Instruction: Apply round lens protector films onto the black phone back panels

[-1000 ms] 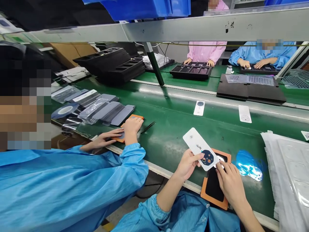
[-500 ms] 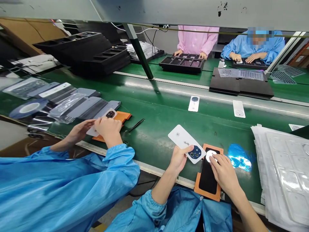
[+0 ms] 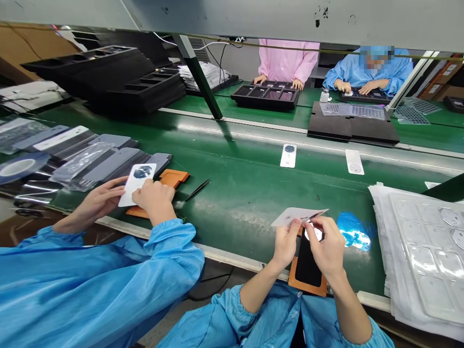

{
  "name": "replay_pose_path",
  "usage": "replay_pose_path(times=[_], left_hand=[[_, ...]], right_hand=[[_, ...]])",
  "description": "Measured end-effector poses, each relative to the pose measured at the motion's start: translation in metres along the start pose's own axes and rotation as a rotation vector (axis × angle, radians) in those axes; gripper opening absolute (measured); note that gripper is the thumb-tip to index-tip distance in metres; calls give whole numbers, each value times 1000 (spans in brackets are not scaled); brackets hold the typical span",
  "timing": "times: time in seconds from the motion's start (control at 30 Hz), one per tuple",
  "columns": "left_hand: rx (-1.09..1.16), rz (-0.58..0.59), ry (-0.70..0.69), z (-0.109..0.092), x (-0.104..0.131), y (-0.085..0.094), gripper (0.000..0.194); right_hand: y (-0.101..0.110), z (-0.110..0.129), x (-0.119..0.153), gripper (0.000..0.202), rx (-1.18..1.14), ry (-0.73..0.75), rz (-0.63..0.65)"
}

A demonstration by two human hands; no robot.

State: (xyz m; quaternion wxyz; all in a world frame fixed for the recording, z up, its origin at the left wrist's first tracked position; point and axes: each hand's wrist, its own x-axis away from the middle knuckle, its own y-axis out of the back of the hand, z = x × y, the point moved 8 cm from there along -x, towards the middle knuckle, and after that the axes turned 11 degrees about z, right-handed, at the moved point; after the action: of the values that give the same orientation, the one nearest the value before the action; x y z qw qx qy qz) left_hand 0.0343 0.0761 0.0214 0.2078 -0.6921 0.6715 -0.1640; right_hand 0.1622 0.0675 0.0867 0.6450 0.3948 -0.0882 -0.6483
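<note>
A white card is tilted edge-on above the fixture, with my left hand closed on its lower edge, thumb on top. At the card's right end, my right hand pinches its edge; the exact spot between the fingertips is partly hidden. Below both hands lies a black phone-shaped panel in an orange frame. A bright white round patch shows at the panel's top, partly covered by my right fingers.
Crumpled blue film lies right of my hands, beside stacked clear trays. Two white cards lie farther back. At left, a co-worker's hands hold another card; black tweezers lie nearby. People work across the bench.
My left hand has tipped the card from face-up to nearly edge-on and moved it right. My right hand has left the panel's top and now pinches the card's end.
</note>
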Motion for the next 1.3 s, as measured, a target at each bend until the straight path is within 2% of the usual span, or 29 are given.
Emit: replay_pose_path(times=[0.3, 0.5, 0.63, 0.9, 1.03, 1.2, 1.3], left_hand=[[-69, 1, -1, -6, 5, -12, 49], [-186, 37, -32, -2, 8, -11, 45], [-306, 85, -31, -2, 13, -13, 39], [-330, 143, -61, -15, 17, -25, 36], [-377, 188, -94, -14, 17, -27, 39], [-531, 283, -212, -17, 21, -33, 44], [-568, 306, -199, -11, 23, -33, 44]], right_hand=[[9, -2, 0, 16, -47, -12, -63], [8, -6, -1, 18, -68, -37, -73], [6, -11, -1, 17, -96, -83, -78], [4, -18, 1, 18, -141, -143, -75], [3, -18, 1, 20, -138, -155, -74], [6, -18, -1, 19, -102, -191, -87], [5, -16, -3, 16, -38, -187, -80]])
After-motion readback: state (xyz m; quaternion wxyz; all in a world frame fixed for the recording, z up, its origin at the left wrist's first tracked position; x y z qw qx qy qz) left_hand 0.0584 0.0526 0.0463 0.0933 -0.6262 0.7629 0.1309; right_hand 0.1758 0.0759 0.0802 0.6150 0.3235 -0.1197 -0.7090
